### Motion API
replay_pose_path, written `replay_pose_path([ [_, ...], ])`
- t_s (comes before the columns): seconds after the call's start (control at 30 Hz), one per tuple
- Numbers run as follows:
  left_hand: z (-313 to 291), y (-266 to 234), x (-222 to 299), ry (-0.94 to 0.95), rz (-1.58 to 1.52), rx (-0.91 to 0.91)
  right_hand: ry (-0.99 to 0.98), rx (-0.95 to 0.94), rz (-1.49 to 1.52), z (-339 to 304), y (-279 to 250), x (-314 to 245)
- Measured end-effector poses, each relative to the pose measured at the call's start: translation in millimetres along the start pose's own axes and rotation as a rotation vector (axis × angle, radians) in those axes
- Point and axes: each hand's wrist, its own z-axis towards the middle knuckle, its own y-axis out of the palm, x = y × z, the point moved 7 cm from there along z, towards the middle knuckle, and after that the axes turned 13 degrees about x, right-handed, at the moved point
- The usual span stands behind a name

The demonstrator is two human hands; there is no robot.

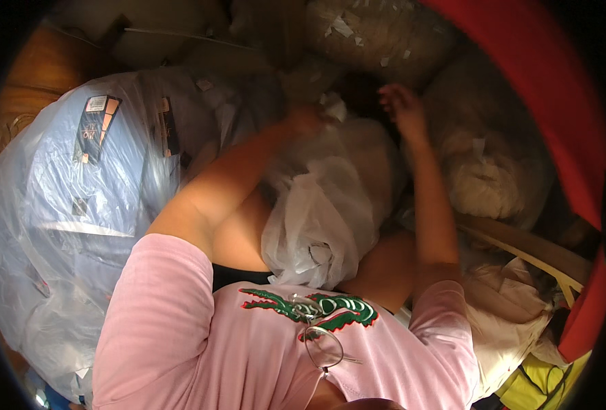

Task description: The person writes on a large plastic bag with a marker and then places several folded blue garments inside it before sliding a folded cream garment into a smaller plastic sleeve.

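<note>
A translucent whitish plastic bag (330, 212) lies across my lap between my thighs, its far part in shadow. My left hand (306, 119), dim and blurred, is at the bag's far end. Its fingers look closed on a bunched whitish part (333, 107) of the plastic, though the fingertips are hard to make out. My right hand (402, 109) is raised beyond the bag on the right. Its fingers are slightly bent and apart, with nothing in them. What the bag contains cannot be made out.
At the left stands a large clear plastic bag (36, 225) of light-blue packed goods with dark labels (96, 126). More filled bags (490, 178) lie at the right, near a wooden bar (521, 246). Red fabric (521, 75) borders the right side. Glasses (323, 346) hang from my pink shirt.
</note>
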Motion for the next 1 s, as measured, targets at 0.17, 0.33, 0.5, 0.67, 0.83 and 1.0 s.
replay_pose_path([
  [0.17,-34.4,11.8,67.6,0.946,0.555,-0.151,-0.895,-0.309,-0.340,-42.2,79.6,-34.9],
  [0.33,-61.4,-9.2,73.1,1.071,0.628,-0.120,-0.697,-0.705,-0.408,-47.1,125.1,-5.4],
  [0.5,-82.3,-21.4,86.6,1.583,0.648,-0.055,0.175,-0.809,0.217,-46.3,153.9,66.0],
  [0.67,-55.9,-32.1,78.7,1.211,0.665,-0.014,-1.045,-0.218,-0.520,-17.4,113.9,21.5],
  [0.83,-41.8,-38.7,88.9,0.930,0.470,-0.119,-0.275,-0.519,-0.591,-17.2,73.5,3.9],
  [1.0,-26.7,-33.9,85.5,0.434,0.016,-0.311,-0.361,-0.493,-0.583,-63.1,52.8,21.4],
])
